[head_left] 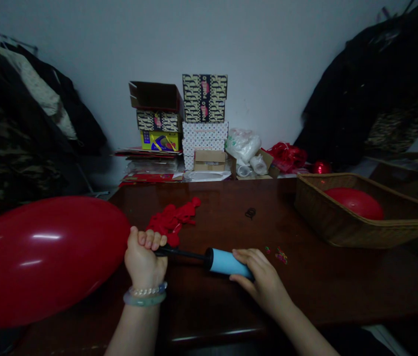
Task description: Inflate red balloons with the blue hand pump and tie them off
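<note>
A large inflated red balloon [49, 257] fills the left side, its right end against my left hand [145, 254]. That hand is closed round the balloon's neck and the black nozzle end of a pump. The pump's thin black rod runs right to its light blue barrel [227, 262]. My right hand [258, 274] wraps round the barrel's right end. Just beyond my left hand lies a pile of flat red balloons [173, 219] on the dark wooden table [216, 306].
A wicker basket [364, 232] holding a red balloon [357, 202] stands at the right. Small colored bands [281, 255] and a black loop [250, 213] lie on the table. Stacked boxes [205, 109] and plastic bags [244, 146] are behind; clothes hang at both sides.
</note>
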`<action>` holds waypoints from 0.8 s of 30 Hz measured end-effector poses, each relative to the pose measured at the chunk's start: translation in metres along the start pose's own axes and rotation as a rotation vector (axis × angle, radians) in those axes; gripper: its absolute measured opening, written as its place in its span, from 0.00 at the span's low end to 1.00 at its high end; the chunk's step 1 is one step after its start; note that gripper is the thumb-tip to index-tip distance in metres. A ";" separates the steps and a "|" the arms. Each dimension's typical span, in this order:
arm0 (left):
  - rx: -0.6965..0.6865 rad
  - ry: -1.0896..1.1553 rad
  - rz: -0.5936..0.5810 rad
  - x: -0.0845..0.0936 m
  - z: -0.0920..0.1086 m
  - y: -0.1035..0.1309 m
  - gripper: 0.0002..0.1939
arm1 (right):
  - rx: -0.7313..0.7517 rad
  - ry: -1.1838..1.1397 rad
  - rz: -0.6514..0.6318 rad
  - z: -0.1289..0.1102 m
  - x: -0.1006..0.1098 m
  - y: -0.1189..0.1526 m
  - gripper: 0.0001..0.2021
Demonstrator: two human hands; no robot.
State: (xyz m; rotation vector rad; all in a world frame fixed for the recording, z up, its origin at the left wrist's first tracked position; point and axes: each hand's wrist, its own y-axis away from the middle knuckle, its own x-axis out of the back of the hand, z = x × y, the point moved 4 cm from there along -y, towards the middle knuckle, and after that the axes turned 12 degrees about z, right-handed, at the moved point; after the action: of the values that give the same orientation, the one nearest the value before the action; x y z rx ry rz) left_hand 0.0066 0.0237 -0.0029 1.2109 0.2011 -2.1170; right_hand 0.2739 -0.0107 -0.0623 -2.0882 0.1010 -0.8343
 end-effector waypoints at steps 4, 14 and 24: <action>0.002 -0.021 0.017 0.004 -0.002 -0.002 0.23 | 0.002 0.015 -0.016 -0.003 -0.006 0.005 0.25; 0.040 -0.044 -0.034 -0.001 -0.025 0.010 0.23 | 0.039 0.097 0.010 -0.022 -0.014 0.004 0.23; 0.057 -0.088 -0.070 -0.002 -0.033 0.028 0.24 | -0.012 0.041 -0.028 -0.030 -0.026 0.003 0.28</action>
State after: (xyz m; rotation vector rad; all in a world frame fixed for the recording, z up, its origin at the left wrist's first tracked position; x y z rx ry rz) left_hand 0.0483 0.0181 -0.0144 1.1561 0.1464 -2.2454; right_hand 0.2366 -0.0242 -0.0665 -2.0883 0.0997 -0.8957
